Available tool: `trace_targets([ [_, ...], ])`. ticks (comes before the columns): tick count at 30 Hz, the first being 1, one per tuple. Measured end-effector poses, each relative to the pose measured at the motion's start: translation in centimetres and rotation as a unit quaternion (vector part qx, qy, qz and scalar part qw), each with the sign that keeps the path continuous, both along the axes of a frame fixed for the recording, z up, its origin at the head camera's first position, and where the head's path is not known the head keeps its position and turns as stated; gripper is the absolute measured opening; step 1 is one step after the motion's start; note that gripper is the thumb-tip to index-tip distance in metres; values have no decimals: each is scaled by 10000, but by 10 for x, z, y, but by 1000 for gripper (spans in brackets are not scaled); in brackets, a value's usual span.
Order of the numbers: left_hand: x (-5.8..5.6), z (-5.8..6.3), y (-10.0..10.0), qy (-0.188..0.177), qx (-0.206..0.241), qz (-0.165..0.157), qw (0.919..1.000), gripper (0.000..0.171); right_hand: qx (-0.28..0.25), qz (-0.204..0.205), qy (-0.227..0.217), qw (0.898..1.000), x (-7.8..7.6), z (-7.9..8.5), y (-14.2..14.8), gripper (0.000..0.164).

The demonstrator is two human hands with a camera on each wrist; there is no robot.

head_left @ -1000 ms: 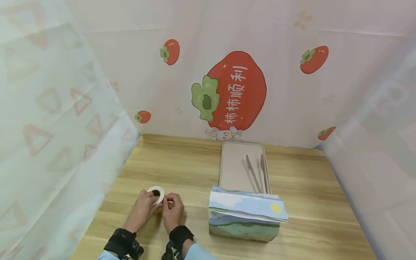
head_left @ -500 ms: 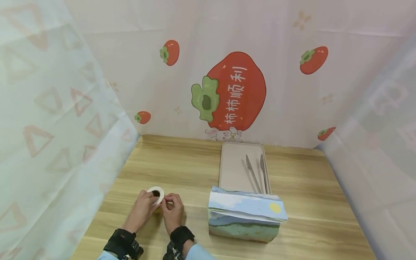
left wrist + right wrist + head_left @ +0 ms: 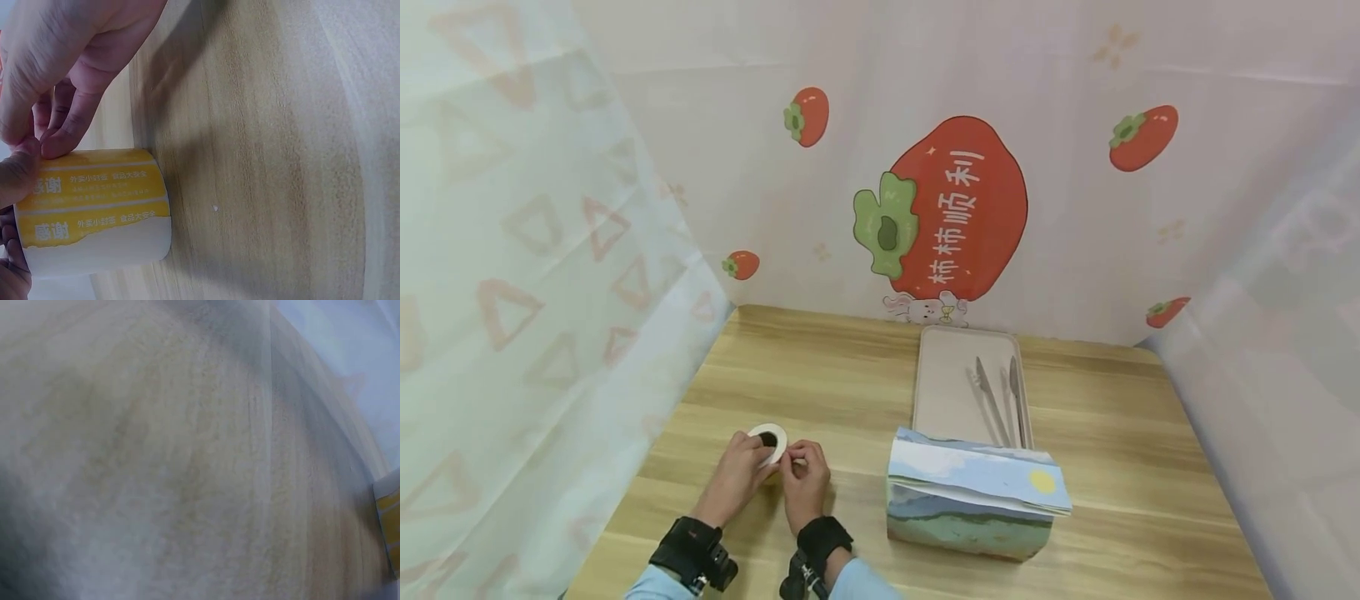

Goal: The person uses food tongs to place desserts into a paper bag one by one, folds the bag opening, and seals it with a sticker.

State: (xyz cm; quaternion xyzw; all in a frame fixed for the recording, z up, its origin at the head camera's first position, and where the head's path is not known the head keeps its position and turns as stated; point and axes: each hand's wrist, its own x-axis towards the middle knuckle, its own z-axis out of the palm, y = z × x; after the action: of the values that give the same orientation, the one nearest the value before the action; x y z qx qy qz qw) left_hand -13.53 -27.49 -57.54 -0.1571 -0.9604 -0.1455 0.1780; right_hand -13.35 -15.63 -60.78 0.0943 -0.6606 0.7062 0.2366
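In the head view, my left hand [image 3: 733, 477] grips a roll of stickers [image 3: 781, 450] at the left of the table, its fingers in the dark core hole. The left wrist view shows the roll [image 3: 100, 178] with yellow printed labels, white lettering and a bare white stretch below a ragged yellow edge. My right hand [image 3: 806, 486] is against the roll's right side. Its fingertips [image 3: 59, 144] pinch at the yellow label's upper edge, beside my left thumb [image 3: 22, 169]. Only part of the roll [image 3: 390, 519] enters the right wrist view; the right hand itself does not show there.
A tissue pack [image 3: 977, 492] with a landscape print stands right of my hands. Behind it lies a beige tray [image 3: 943, 383] bearing a table knife [image 3: 992, 400] and another metal utensil [image 3: 1017, 396]. Printed cloth walls [image 3: 655, 192] border the wooden table [image 3: 820, 367].
The head view has shifted slightly, so the scene sits a little further right. Both hands keep nearly the same hold on the roll, with only tiny movement.
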Motion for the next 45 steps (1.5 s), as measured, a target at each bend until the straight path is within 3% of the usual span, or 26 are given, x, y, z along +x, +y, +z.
trace_targets([
  [6,-3,-2,1,-28,30,13,10000,20,83,-115,-17,9999,-3,1,0,12],
  [14,1,-2,0,334,52,-142,9993,22,335,-200,32,9992,0,7,-1,13],
  [22,-3,6,0,179,66,-114,9998,20,456,-452,-199,9977,-2,14,-5,14],
  [28,1,1,-1,306,-7,-104,9995,21,388,-327,-649,9966,2,9,-6,13],
  [34,3,1,1,138,9,32,9999,20,298,-111,-469,9984,6,6,-1,8],
  [41,4,3,3,-166,-7,150,9997,20,403,-164,-394,9983,6,7,1,7],
  [45,3,4,3,-90,21,80,9999,20,343,-86,-391,9986,5,9,1,3],
])
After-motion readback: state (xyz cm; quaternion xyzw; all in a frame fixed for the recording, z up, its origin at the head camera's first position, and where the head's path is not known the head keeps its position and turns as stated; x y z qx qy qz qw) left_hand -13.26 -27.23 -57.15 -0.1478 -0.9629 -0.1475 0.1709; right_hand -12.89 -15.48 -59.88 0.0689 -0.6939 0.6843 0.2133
